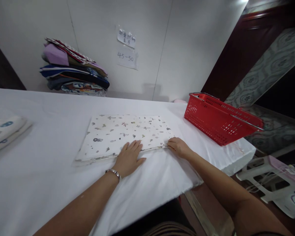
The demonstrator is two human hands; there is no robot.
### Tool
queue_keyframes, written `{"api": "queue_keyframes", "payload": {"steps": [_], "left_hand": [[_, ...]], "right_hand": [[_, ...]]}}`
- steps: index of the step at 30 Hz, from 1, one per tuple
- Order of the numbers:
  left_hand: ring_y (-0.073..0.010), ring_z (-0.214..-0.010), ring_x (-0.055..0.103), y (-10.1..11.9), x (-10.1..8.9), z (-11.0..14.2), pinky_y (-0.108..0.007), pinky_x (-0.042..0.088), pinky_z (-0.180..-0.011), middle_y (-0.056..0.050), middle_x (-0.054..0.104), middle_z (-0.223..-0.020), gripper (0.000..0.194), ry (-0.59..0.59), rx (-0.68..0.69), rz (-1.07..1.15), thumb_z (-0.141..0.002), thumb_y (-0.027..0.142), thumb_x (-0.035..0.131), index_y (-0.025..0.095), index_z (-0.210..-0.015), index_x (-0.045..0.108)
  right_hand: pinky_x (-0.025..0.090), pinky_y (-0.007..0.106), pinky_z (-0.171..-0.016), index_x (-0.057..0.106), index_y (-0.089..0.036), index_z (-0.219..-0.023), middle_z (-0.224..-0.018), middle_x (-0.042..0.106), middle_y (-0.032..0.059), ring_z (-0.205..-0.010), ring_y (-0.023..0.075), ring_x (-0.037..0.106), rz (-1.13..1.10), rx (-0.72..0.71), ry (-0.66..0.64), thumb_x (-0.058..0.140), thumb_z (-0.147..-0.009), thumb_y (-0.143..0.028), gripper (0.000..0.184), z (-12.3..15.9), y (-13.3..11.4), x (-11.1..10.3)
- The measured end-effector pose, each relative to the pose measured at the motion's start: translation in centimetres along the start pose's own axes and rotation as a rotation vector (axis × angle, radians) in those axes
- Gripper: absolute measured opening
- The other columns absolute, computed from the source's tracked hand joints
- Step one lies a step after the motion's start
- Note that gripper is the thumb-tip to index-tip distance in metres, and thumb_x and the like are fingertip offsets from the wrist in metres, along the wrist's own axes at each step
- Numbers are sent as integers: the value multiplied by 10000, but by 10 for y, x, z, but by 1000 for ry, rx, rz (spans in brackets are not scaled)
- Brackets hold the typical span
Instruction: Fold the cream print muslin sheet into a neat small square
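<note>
A folded white cloth (127,131) with small printed plants and figures lies flat on the white-covered table in front of me, its layered edge towards me. My left hand (129,159) rests palm down at the middle of that near edge, fingers stretched over the cloth and thumb out to the side. At the near right corner, my right hand (179,146) has its fingers curled closed on the cloth's edge. A bracelet circles my left wrist.
Another folded printed cloth (8,131) lies at the left. A red plastic basket (218,118) with metal handles stands at the table's right end. Folded fabrics (75,70) are stacked against the wall, beside paper notes (127,59). A white stool (270,180) stands right of the table.
</note>
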State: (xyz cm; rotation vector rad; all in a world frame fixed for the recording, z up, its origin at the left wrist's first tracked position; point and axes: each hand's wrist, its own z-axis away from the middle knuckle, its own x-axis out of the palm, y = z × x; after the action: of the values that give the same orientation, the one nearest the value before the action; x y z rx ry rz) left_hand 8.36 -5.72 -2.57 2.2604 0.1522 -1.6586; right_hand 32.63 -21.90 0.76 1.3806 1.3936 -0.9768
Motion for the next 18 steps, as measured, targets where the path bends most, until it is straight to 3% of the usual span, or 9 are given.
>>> {"api": "queue_keyframes", "payload": {"steps": [7,18], "left_hand": [[-243,-1310,238,0,0,0,-464,188,-1070,-68,324,-1414,543,0,4,-9,-837,506,376,197,-1284,386],[-242,-1309,240,2,-3,0,-461,190,-1068,-69,331,-1410,534,-16,-5,-5,-833,498,394,200,-1276,386]], "right_hand": [[403,319,-710,608,-145,-859,-869,608,106,-815,193,505,66,16,99,373,-891,-200,244,5,1,-3],[393,313,-731,616,-177,-891,-919,604,81,-856,185,506,53,32,8,376,-893,-191,240,10,-1,5]]}}
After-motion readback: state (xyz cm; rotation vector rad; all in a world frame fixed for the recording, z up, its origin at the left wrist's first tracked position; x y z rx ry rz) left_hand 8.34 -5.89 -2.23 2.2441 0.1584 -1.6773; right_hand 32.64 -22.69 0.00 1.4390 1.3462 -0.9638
